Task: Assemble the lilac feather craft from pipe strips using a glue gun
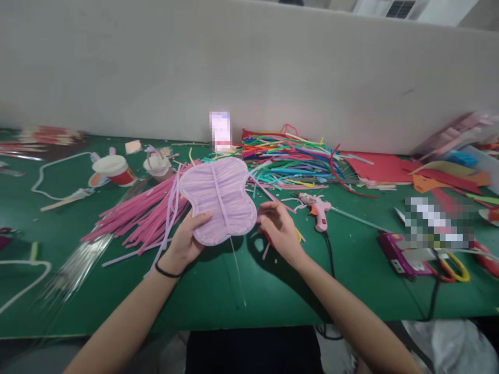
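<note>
A lilac butterfly-shaped piece, with a strip down its middle and a thin clear strand hanging below, is held up over the green table. My left hand grips its lower left edge, thumb on the front. Beside the right edge is my right hand, its fingers curled and close together; whether they hold anything small is hidden. Pink pipe cleaners lie behind my left hand. A pink glue gun rests to the right of my right hand.
Multicoloured pipe cleaners are heaped at the back. White-and-red cup stands back left. Purple tool and scissors lie right, with red sheets behind. A black cord runs over the front edge of the table.
</note>
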The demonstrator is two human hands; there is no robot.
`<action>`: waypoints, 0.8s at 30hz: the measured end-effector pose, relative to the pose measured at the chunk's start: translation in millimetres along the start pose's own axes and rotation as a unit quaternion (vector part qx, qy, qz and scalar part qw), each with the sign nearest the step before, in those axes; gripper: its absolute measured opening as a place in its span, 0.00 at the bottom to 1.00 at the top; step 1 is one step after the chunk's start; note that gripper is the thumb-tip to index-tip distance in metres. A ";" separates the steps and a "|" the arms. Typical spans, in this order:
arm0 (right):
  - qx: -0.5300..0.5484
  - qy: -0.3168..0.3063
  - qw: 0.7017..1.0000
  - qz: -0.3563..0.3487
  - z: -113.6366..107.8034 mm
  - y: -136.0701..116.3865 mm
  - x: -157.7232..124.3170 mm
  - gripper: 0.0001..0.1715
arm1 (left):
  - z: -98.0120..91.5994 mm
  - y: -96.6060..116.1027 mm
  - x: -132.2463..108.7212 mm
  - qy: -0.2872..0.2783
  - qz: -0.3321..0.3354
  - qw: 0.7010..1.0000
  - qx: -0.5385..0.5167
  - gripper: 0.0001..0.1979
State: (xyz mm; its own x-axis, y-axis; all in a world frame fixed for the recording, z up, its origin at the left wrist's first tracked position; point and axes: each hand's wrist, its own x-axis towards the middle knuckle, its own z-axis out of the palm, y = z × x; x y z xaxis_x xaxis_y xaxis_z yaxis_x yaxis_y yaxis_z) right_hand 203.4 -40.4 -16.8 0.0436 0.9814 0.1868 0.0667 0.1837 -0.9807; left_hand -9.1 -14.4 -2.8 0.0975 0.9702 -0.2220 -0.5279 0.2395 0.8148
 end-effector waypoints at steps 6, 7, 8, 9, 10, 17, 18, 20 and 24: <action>0.099 -0.191 0.958 0.187 6.6 -0.6 -2.1 0.23 | 0.4 -3.4 0.0 -0.002 0.017 1.000 0.010 0.30; 0.104 -0.195 0.957 0.186 7.9 0.1 -3.0 0.22 | 0.6 -3.7 -0.4 -0.004 0.019 1.000 0.012 0.31; 0.113 -0.194 0.957 0.186 9.2 0.9 -3.9 0.22 | 0.9 -4.0 -1.0 -0.006 0.020 1.000 0.016 0.31; 0.122 -0.189 0.956 0.187 10.3 1.7 -4.6 0.21 | 1.1 -4.3 -1.5 -0.011 0.021 1.000 0.019 0.32; 0.130 -0.183 0.956 0.188 11.1 2.4 -4.9 0.21 | 1.4 -4.6 -1.9 -0.016 0.022 0.999 0.023 0.33; 0.154 -0.163 0.956 0.191 15.1 4.7 -4.7 0.20 | 1.5 -9.6 -1.4 -0.017 0.027 0.999 0.035 0.36; 0.156 -0.160 0.956 0.190 16.0 4.8 -4.9 0.20 | 1.1 -10.6 -1.2 -0.013 0.026 0.999 0.036 0.36; 0.159 -0.151 0.956 0.195 17.8 4.7 -5.2 0.22 | 0.0 -12.1 -1.0 -0.007 0.023 0.999 0.041 0.35; 0.166 -0.146 0.954 0.202 18.9 4.1 -5.0 0.23 | -1.6 -12.4 -0.4 0.008 0.025 0.998 0.048 0.34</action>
State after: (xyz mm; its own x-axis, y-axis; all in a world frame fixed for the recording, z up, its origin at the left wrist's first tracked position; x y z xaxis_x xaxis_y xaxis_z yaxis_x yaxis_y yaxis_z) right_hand 184.6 -43.6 -22.8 -0.2829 0.9409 -0.1862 -0.2179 -0.2521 -0.9429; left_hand -4.0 -17.8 -13.7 0.0586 0.9804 -0.1880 -0.4476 0.1941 0.8729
